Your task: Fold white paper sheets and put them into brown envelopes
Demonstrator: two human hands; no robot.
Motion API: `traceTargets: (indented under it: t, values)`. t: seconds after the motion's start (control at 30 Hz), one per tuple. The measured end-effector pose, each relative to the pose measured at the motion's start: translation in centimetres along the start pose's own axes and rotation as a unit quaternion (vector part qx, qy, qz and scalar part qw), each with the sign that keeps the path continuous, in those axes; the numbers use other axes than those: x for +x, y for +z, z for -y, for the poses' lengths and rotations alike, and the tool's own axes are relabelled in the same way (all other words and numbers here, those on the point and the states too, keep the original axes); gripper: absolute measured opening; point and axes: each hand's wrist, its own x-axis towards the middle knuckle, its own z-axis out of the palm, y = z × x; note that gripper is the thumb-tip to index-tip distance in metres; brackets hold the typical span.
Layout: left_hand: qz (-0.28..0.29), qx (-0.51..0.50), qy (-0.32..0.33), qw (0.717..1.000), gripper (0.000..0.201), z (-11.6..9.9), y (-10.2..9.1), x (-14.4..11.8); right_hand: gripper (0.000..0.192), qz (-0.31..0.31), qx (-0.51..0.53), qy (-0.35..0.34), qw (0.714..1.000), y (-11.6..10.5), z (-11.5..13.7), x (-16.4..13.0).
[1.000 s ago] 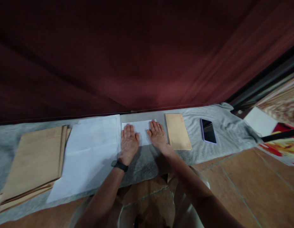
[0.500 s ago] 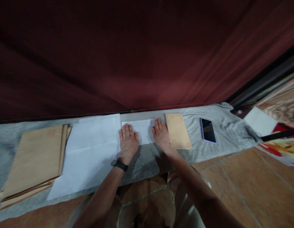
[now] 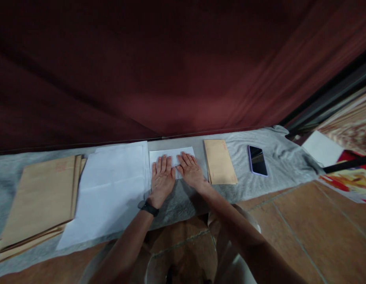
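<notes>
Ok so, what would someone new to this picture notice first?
Probably the dark red fabric filling the upper part of the view. Next, the left hand and right hand, laid flat side by side on a small white paper near the middle. The dark-screened phone also stands out, lying on the gray cloth to the right of the small brown envelopes.

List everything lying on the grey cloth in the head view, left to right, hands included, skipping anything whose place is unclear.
Stack of large brown envelopes, large white sheets, left hand, right hand, smaller brown envelopes, phone.
</notes>
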Motion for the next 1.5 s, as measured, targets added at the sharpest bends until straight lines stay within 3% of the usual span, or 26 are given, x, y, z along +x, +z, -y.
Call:
traceTargets:
  t: [0.2,0.33,0.5,0.67,0.8,0.9,1.0,1.1,1.17,1.23,1.3,1.37,1.43,1.5]
  values:
    - [-0.012,0.005,-0.014,1.0,0.06,0.2,0.1,-0.4,0.057,-0.014,-0.028,0.061,0.998,-0.5,-0.6,-0.3]
    - [-0.009,0.009,-0.023,1.0,0.061,0.1,-0.4,-0.6,0.059,-0.002,-0.044,0.117,0.992,-2.2,-0.6,-0.3]
    - [-0.006,0.022,-0.02,1.0,0.062,0.1,-0.6,-0.6,0.048,0.017,-0.033,0.199,0.979,-4.3,-0.9,0.0]
    - [-0.014,0.016,-0.02,1.0,0.062,0.1,-0.4,-0.6,0.036,0.049,0.003,0.272,0.961,-4.6,-1.7,0.6]
    - [-0.009,0.008,-0.022,1.0,0.061,0.3,-0.4,-0.5,0.025,0.053,0.114,0.306,0.943,-4.2,-2.9,1.0]
    - [0.0,-0.003,-0.024,1.0,0.062,0.2,-0.9,-0.3,0.018,0.051,0.301,0.289,0.907,-4.3,-3.8,1.1]
    - [0.009,-0.032,0.04,0.999,0.069,-0.5,-1.8,-0.4,0.019,0.006,0.499,0.281,0.82,-5.0,-4.1,1.3]
    - [0.005,-0.068,0.117,0.991,0.079,-1.7,-3.0,-0.7,0.02,-0.058,0.606,0.295,0.736,-6.1,-3.9,1.7]
    - [-0.009,-0.094,0.11,0.989,0.073,-2.3,-3.5,-0.7,0.02,-0.073,0.642,0.27,0.714,-6.9,-3.4,1.8]
    - [-0.021,-0.141,0.074,0.987,0.062,-2.5,-4.0,-0.5,0.022,-0.064,0.652,0.237,0.718,-7.5,-2.9,1.9]
    - [-0.035,-0.226,0.029,0.973,0.056,-2.4,-4.3,0.1,0.032,-0.044,0.647,0.212,0.731,-7.8,-2.5,2.0]
    - [-0.061,-0.342,-0.027,0.937,0.052,-2.4,-4.8,0.7,0.046,-0.028,0.636,0.205,0.744,-7.6,-2.5,1.9]
    - [-0.096,-0.456,-0.091,0.88,0.05,-2.4,-5.1,1.2,0.051,-0.027,0.608,0.227,0.76,-6.8,-2.7,1.7]
    - [-0.122,-0.557,-0.151,0.807,0.05,-2.7,-5.2,1.5,0.044,-0.028,0.576,0.265,0.773,-5.7,-2.8,1.3]
